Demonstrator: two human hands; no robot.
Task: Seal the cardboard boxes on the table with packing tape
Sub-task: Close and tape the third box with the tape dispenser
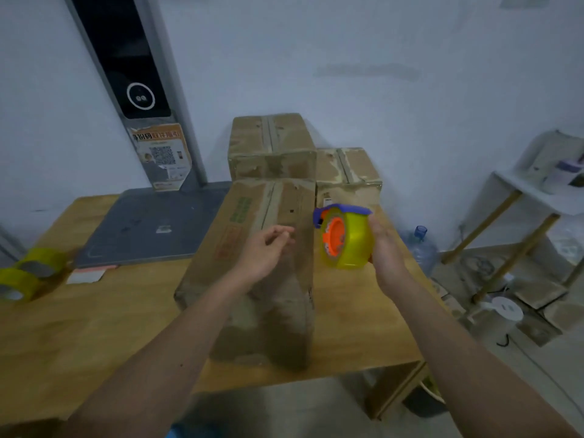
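Right hand [384, 248] clamped round tape dispenser [346, 237], right of near box [252, 263] on table [79, 327]. Left hand [267, 248] loosely curled, empty, above box. Dispenser likely light, rigid; best gripped round roll rim. Cardboard stiffish, worn.

A long cardboard box [256, 267] lies flat mid-table. At twelve o'clock beyond it stand two taped boxes [271, 147], [347, 175]. A yellow tape dispenser [346, 237] hangs at its three o'clock.
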